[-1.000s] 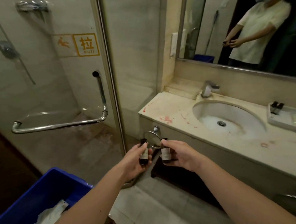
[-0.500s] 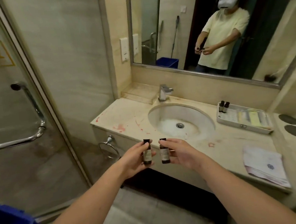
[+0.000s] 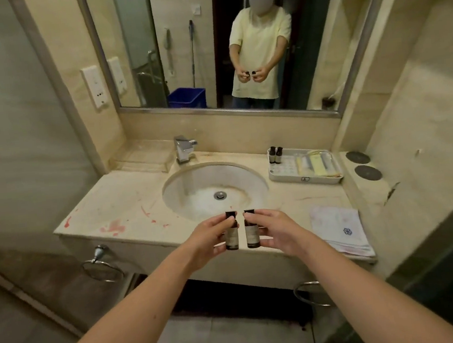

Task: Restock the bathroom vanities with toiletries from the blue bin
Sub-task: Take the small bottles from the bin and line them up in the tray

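My left hand (image 3: 208, 238) pinches a small dark bottle (image 3: 231, 233) upright, thumb under its base and fingers near its cap. My right hand (image 3: 274, 231) pinches a second dark bottle (image 3: 252, 231) the same way. Both bottles hover side by side over the front edge of the beige vanity top (image 3: 129, 208), in front of the sink (image 3: 193, 182). A white tray (image 3: 289, 177) at the back right of the vanity holds two more dark bottles (image 3: 275, 154) and flat yellow packets (image 3: 317, 164). The blue bin (image 3: 186, 97) shows only as a reflection in the mirror.
A chrome tap (image 3: 184, 149) stands behind the sink. A folded white towel (image 3: 340, 229) lies on the vanity's right front corner. Two dark round coasters (image 3: 363, 165) sit right of the tray. Towel rings (image 3: 101, 266) hang below the counter. A wall stands at the right.
The view has swung right from the shower door and the bin to face the vanity squarely. Both hands kept their bottles and now hold them closer to the sink.
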`<move>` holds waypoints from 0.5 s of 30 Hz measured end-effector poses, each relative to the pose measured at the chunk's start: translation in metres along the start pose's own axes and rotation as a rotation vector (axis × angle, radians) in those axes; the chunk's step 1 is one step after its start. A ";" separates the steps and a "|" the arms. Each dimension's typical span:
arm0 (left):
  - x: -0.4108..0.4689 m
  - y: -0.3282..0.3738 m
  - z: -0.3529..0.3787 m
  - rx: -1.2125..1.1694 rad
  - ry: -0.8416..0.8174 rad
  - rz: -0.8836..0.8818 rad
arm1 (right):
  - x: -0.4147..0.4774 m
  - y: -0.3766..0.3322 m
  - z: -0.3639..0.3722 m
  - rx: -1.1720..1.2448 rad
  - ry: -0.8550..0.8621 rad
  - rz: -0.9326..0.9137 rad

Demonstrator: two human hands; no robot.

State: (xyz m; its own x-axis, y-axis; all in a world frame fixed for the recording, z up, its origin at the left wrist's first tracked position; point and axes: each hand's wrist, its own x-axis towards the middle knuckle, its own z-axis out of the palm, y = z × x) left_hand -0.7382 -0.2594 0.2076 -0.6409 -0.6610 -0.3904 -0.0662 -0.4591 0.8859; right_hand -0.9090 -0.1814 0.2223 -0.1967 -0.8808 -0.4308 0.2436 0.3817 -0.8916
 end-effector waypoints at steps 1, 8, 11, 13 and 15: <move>0.009 0.003 0.004 0.004 -0.022 -0.007 | 0.002 -0.002 -0.006 0.009 0.011 -0.006; 0.074 0.034 0.023 0.101 -0.212 -0.032 | 0.023 -0.025 -0.040 0.059 0.153 -0.068; 0.103 0.050 0.027 0.151 -0.297 -0.021 | 0.036 -0.036 -0.048 0.065 0.189 -0.095; 0.121 0.059 0.027 0.192 -0.348 -0.017 | 0.045 -0.042 -0.052 0.085 0.227 -0.112; 0.137 0.068 0.027 0.230 -0.385 -0.011 | 0.055 -0.047 -0.055 0.106 0.269 -0.128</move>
State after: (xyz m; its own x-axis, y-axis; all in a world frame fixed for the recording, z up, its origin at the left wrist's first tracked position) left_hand -0.8511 -0.3647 0.2210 -0.8744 -0.3671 -0.3173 -0.2154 -0.2922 0.9318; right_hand -0.9831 -0.2327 0.2328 -0.4730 -0.8084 -0.3503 0.2955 0.2290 -0.9275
